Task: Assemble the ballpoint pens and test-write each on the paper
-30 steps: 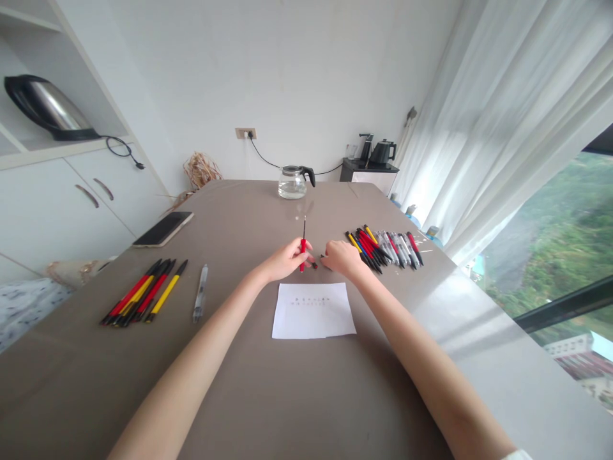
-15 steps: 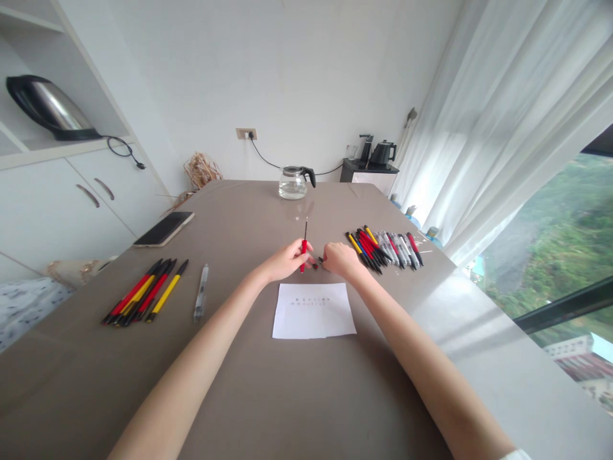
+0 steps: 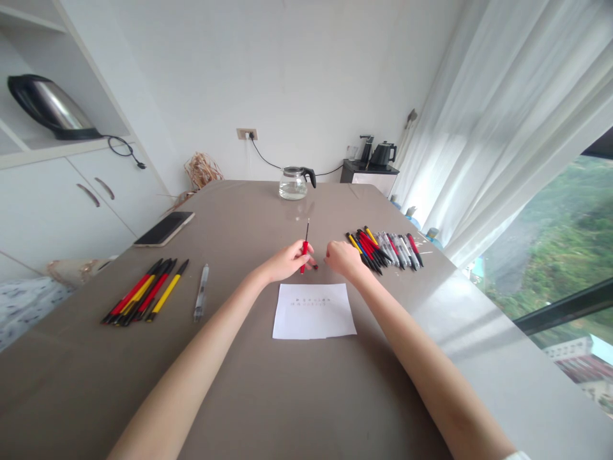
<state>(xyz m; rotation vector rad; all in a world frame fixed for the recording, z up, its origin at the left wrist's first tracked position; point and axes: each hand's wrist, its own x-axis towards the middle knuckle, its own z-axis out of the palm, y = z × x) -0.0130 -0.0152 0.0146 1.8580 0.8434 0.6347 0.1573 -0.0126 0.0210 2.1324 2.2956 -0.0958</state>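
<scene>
My left hand (image 3: 290, 260) is closed around a red pen barrel (image 3: 304, 257), held upright. A thin dark refill (image 3: 307, 231) with a pale tip sticks up out of it. A small dark-red piece (image 3: 315, 267) shows by the fingertips of that hand; its kind is too small to make out. To the right, apart from the barrel, my right hand (image 3: 343, 257) is closed with its fingers curled under, and anything inside is hidden. A white sheet of paper (image 3: 313, 322) with handwritten lines lies just in front of both hands.
Red, yellow and black pens (image 3: 143, 294) lie at left, beside a single clear pen (image 3: 201, 292). More assembled-looking pens (image 3: 383, 248) lie right of my right hand. A phone (image 3: 165, 229) rests at the left edge; a glass pot (image 3: 292, 185) of water stands at the back.
My right hand has shifted slightly right, away from the barrel. The dark tip that showed at its fingers is no longer visible. My left hand stays nearly still.
</scene>
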